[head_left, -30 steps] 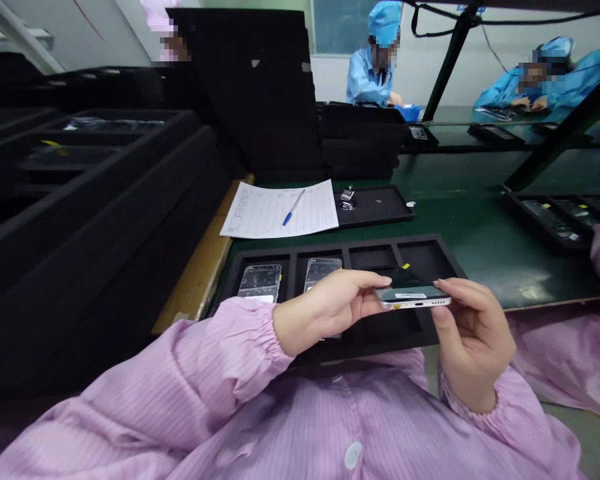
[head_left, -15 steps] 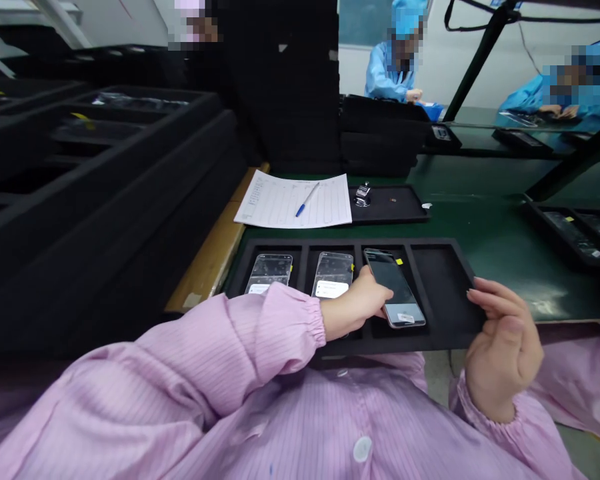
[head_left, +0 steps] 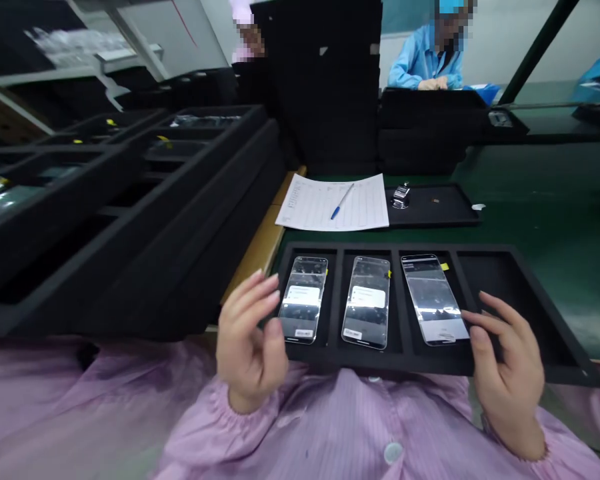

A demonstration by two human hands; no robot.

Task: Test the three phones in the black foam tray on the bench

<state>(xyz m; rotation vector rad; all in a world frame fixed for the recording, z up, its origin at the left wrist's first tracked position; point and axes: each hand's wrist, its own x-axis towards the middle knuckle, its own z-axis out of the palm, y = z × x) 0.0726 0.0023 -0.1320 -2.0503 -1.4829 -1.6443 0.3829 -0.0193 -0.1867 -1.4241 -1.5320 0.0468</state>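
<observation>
**Three phones in foam tray, both hands empty**

- Landmark: black foam tray [head_left: 420, 365] on the green counter [head_left: 545, 200], four compartments side by side.
- The tray's three left compartments each hold a phone, screen up and lying flat: first phone [head_left: 304, 300], second phone [head_left: 367, 301], third phone [head_left: 434, 300]. The rightmost compartment is vacant.
- Left hand [head_left: 250, 340]: open, fingers loosely curled, holding nothing, at the tray's front left corner.
- Right hand [head_left: 510, 373]: open and empty, over the tray's front edge. Its fingertips are beside the third phone's near right corner; contact cannot be told.
- Handling, by judgement: each phone is a thin, stiff slab, fairly light, with glossy glass that is slippery and prone to marks. Best taken by the long side edges, lifted from the near end, where the foam leaves room.
- Behind the tray: paper sheet [head_left: 335, 202] with a blue pen [head_left: 341, 202].
</observation>
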